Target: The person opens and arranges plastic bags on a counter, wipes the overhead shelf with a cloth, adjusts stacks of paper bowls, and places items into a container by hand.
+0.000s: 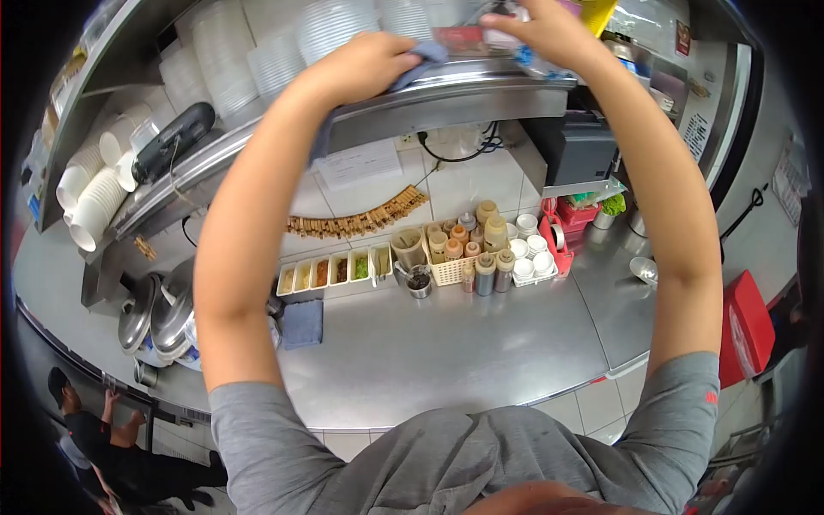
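Note:
Up on the steel shelf (pixel 446 81), my left hand (pixel 369 64) has its fingers closed on a blue-grey cloth (pixel 422 62), pressed at the shelf's front edge. Farther right, my right hand (pixel 536 33) reaches over the same shelf, partly cut off by the top of the view. Its thumb points left, and its fingers curl over a pale, blurred item I cannot make out. Just below that hand is a clear and blue plastic packet (pixel 534 62). A red package (pixel 459 39) lies on the shelf between my hands.
Stacked clear plastic containers (pixel 335 30) fill the shelf's left part. On the steel counter (pixel 446 352) below stand a row of topping tubs (pixel 339 270), a basket of sauce bottles (pixel 463 245), white cups (pixel 534 257) and a folded blue cloth (pixel 302 324). Another person (pixel 112 438) is at lower left.

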Action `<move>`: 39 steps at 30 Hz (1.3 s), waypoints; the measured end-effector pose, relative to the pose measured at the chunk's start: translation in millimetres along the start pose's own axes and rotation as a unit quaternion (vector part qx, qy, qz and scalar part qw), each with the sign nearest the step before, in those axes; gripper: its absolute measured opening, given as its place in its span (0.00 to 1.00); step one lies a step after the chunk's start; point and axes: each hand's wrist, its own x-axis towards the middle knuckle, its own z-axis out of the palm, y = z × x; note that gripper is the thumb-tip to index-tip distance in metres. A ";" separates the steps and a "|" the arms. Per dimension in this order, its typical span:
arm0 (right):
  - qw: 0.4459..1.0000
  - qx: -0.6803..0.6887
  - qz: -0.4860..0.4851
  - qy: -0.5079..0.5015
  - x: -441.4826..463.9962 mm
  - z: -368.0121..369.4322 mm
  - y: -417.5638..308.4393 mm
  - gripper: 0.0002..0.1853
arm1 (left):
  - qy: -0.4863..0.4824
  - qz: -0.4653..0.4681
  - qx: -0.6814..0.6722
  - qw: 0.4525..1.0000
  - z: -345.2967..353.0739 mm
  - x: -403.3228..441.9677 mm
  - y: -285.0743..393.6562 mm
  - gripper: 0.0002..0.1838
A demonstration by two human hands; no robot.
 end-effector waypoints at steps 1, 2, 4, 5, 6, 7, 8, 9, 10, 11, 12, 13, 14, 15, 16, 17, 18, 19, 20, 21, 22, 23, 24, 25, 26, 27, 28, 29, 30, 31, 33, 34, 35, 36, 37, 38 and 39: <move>0.996 0.001 0.064 -0.059 4.4 1.9 2.0 0.18 | -0.004 -0.022 -0.031 0.999 -3.7 -9.0 -4.9 0.18; 0.996 -0.003 0.066 -0.054 8.0 -0.6 1.5 0.18 | -0.006 -0.042 -0.063 0.997 -8.3 -12.6 -10.6 0.18; 0.976 0.175 0.129 -0.020 7.1 -6.5 4.5 0.14 | -0.014 -0.096 -0.034 0.995 -10.3 -7.3 -24.8 0.18; 0.977 0.170 0.131 -0.021 4.9 -13.0 11.7 0.14 | -0.020 -0.158 -0.007 0.987 -8.4 -2.5 -22.1 0.18; 0.963 0.251 0.092 0.003 5.3 -20.9 19.3 0.12 | -0.020 -0.155 -0.008 0.988 -7.4 6.8 -19.4 0.18; 0.941 0.333 0.053 0.026 3.9 -28.9 26.5 0.11 | -0.050 -0.148 0.002 0.988 -6.7 16.5 -16.6 0.18; 0.944 0.320 0.072 0.025 -0.4 -47.1 24.6 0.10 | -0.081 -0.141 0.012 0.987 -4.8 24.1 -11.6 0.19; 0.953 0.280 0.111 0.030 -5.0 -71.4 12.0 0.09 | -0.084 -0.140 0.012 0.987 0.3 31.9 -4.0 0.19; 0.954 0.277 0.105 0.049 -9.9 -91.1 8.5 0.09 | -0.067 -0.112 0.044 0.991 5.6 41.5 6.6 0.19; 0.955 0.273 0.097 0.068 -16.1 -109.8 7.1 0.09 | -0.048 -0.084 0.075 0.992 10.2 51.3 16.3 0.19; 0.955 0.270 0.090 0.083 -25.0 -128.0 0.1 0.09 | -0.047 -0.082 0.074 0.993 17.7 62.8 22.5 0.19; 0.955 0.266 0.084 0.098 -37.5 -143.8 -7.4 0.09 | -0.043 -0.060 0.060 0.996 27.1 76.8 26.4 0.18; 0.946 0.296 0.107 0.078 -56.4 -157.5 -16.3 0.10 | -0.039 -0.035 0.046 0.998 33.1 90.9 30.0 0.18; 0.935 0.323 0.134 0.058 -74.8 -171.6 -16.7 0.11 | -0.041 -0.027 0.043 0.998 37.4 104.8 35.2 0.18; 0.957 0.229 0.169 0.057 -106.6 -176.6 11.1 0.15 | -0.055 -0.020 0.041 0.997 44.0 118.8 41.3 0.18; 0.952 0.254 0.170 0.015 -128.8 -178.3 -4.1 0.13 | -0.068 -0.013 0.040 0.997 50.1 133.0 47.6 0.18; 0.945 0.278 0.172 -0.027 -151.0 -180.1 -19.3 0.12 | -0.068 -0.009 0.071 0.995 55.0 145.1 54.5 0.18; 0.932 0.310 0.176 -0.056 -178.8 -172.1 -24.2 0.12 | -0.072 -0.004 0.065 0.995 61.9 157.5 55.5 0.18; 0.940 0.253 0.194 -0.121 -202.6 -171.8 -33.3 0.12 | -0.064 -0.007 0.074 0.995 67.8 169.0 53.5 0.19; 0.932 0.241 0.206 -0.178 -231.6 -163.6 -38.4 0.13 | -0.056 -0.013 0.083 0.995 73.4 173.8 52.5 0.19; 0.908 0.270 0.239 -0.213 -262.5 -150.3 -44.7 0.13 | -0.066 -0.026 0.084 0.994 70.7 170.7 57.0 0.19; 0.895 0.274 0.244 -0.255 -292.3 -137.1 -48.7 0.13 | -0.069 -0.026 0.080 0.994 70.8 164.2 54.6 0.19; 0.879 0.282 0.274 -0.271 -325.0 -121.1 -54.7 0.13 | -0.040 0.006 0.045 0.998 69.3 155.7 49.0 0.18; 0.851 0.302 0.320 -0.286 -363.8 -103.1 -58.5 0.13 | -0.009 0.039 0.012 0.999 67.3 148.1 49.0 0.18; 0.821 0.322 0.365 -0.298 -402.6 -83.5 -64.6 0.13 | 0.015 0.066 0.004 0.998 61.5 133.2 59.9 0.18; 0.798 0.346 0.397 -0.292 -436.1 -66.7 -74.8 0.13 | 0.040 0.094 -0.006 0.995 57.9 115.1 72.3 0.18; 0.776 0.366 0.429 -0.282 -468.3 -51.4 -83.3 0.13 | 0.051 0.111 -0.018 0.992 56.6 104.3 73.2 0.18; 0.774 0.381 0.433 -0.261 -497.6 -34.3 -95.1 0.12 | 0.062 0.137 -0.034 0.988 54.3 96.9 70.6 0.18; 0.773 0.386 0.446 -0.234 -527.1 -17.4 -108.8 0.11 | 0.063 0.120 -0.021 0.990 53.7 90.8 68.5 0.17; 0.828 0.349 0.379 -0.222 -561.0 5.2 -117.3 0.11 | 0.090 0.077 -0.020 0.993 57.5 82.7 69.0 0.18; 0.799 0.330 0.428 -0.264 -596.6 30.5 -141.9 0.10 | 0.139 0.128 -0.102 0.977 70.2 82.2 44.0 0.21; 0.809 0.319 0.426 -0.250 -606.3 41.5 -151.7 0.09 | 0.145 0.146 -0.146 0.968 71.9 85.8 33.9 0.26; 0.815 0.324 0.419 -0.236 -617.4 55.5 -158.4 0.09 | 0.195 0.205 -0.210 0.936 72.7 90.2 25.0 0.28; 0.794 0.318 0.442 -0.270 -616.7 60.1 -163.5 0.09 | 0.239 0.248 -0.272 0.898 88.2 93.9 3.4 0.31; 0.813 0.264 0.429 -0.292 -618.1 65.4 -165.6 0.09 | 0.291 0.247 -0.286 0.879 98.6 81.0 1.6 0.31; 0.827 0.223 0.401 -0.324 -618.5 64.8 -169.5 0.11 | 0.337 0.231 -0.282 0.868 105.5 55.9 18.4 0.32; 0.823 0.212 0.419 -0.321 -609.8 54.7 -179.5 0.11 | 0.356 0.219 -0.282 0.864 114.2 28.8 29.7 0.33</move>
